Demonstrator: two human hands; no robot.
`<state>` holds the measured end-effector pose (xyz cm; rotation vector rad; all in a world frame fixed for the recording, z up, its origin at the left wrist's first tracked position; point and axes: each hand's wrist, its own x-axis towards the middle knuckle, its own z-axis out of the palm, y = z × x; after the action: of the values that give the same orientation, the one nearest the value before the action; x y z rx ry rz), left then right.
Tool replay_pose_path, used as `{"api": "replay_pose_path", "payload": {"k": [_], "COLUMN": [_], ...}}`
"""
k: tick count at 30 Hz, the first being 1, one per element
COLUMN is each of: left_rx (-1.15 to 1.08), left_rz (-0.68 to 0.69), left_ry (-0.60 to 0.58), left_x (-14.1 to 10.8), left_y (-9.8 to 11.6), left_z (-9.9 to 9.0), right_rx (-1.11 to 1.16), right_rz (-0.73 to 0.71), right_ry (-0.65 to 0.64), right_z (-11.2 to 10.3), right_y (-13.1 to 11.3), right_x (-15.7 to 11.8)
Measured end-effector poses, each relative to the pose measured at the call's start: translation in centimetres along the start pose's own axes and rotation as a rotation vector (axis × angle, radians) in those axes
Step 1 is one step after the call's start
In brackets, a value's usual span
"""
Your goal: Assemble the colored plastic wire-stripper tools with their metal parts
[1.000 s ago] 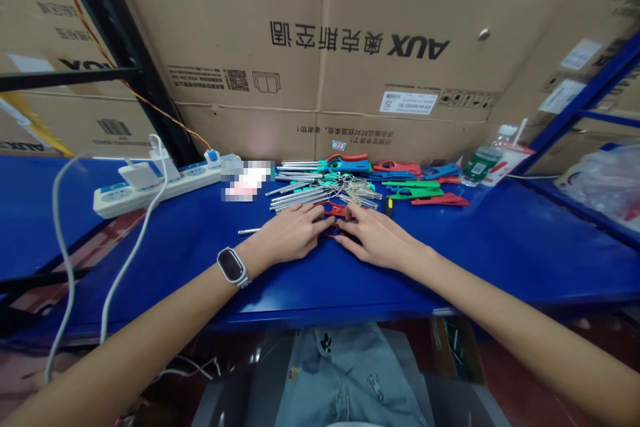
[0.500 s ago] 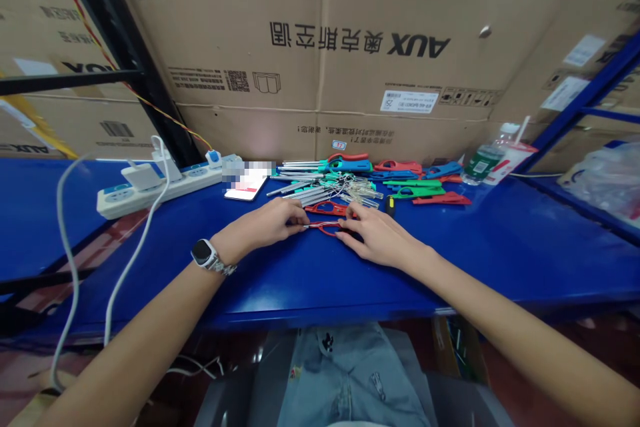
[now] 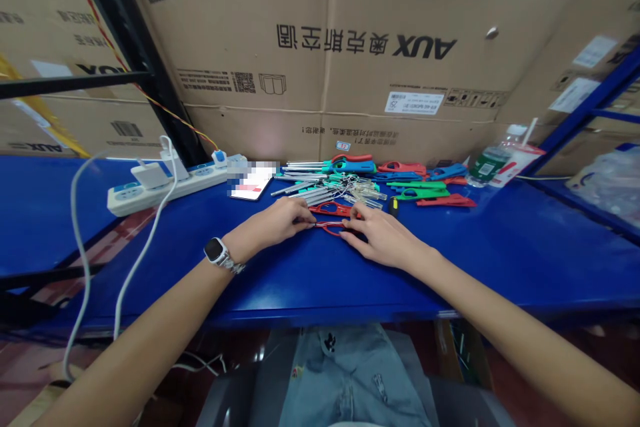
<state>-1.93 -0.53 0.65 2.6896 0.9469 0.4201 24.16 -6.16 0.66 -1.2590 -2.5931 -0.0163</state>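
Observation:
A red lighter casing (image 3: 330,227) with an oval trigger opening lies on the blue table, with thin wires along it. My left hand (image 3: 293,217), a watch on its wrist, pinches the casing's left end. On the right end are the bent fingers of my right hand (image 3: 373,230), thumb below and forefinger above; part of the casing is hidden under them. Just behind is another red casing (image 3: 327,209). Metal lighter tubes (image 3: 313,195) and a tangle of clear parts with wires (image 3: 360,190) lie beyond. A yellow-and-black screwdriver handle (image 3: 393,205) sits beside my right hand.
Green casings (image 3: 425,192), red and blue ones lie at the back right, near a bottle (image 3: 487,163) and a cup (image 3: 517,163). A phone (image 3: 254,180) and a power strip (image 3: 135,197) with white cables are at left. A large cardboard box (image 3: 350,100) stands behind.
The view has shifted slightly, so everything sits a little further right. Both hands stay on the red casing with almost the same finger positions.

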Motion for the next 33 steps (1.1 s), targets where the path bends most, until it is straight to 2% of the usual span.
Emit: {"api": "replay_pose_path", "payload": {"k": [5,8,16,21,25,33], "left_rx": [-0.101,-0.088,-0.068,-0.045,-0.007,0.036], "left_rz": [-0.106,-0.136,-0.081,-0.046,-0.035,0.011], "left_ry": [0.001,-0.012,0.035,0.033,0.042,0.067], "left_x": [-0.3,-0.5,-0.4,-0.5,-0.5,-0.6], "left_y": [0.5,0.5,-0.4,-0.6,-0.6,-1.0], "left_z": [-0.3,-0.6,-0.4,-0.3,-0.3,-0.3], "right_rx": [0.007,0.002,-0.083,0.091,0.222,0.217], "right_rz": [0.008,0.007,-0.010,-0.098,-0.094,-0.137], "right_ry": [0.014,0.023,0.069,0.084,0.044,0.045], "right_z": [0.1,0.2,0.0,0.8,1.9,2.4], "right_y": [0.1,0.1,-0.5,-1.0,-0.8,-0.7], "right_x": [0.0,0.0,1.6,4.0,5.4,5.4]}}
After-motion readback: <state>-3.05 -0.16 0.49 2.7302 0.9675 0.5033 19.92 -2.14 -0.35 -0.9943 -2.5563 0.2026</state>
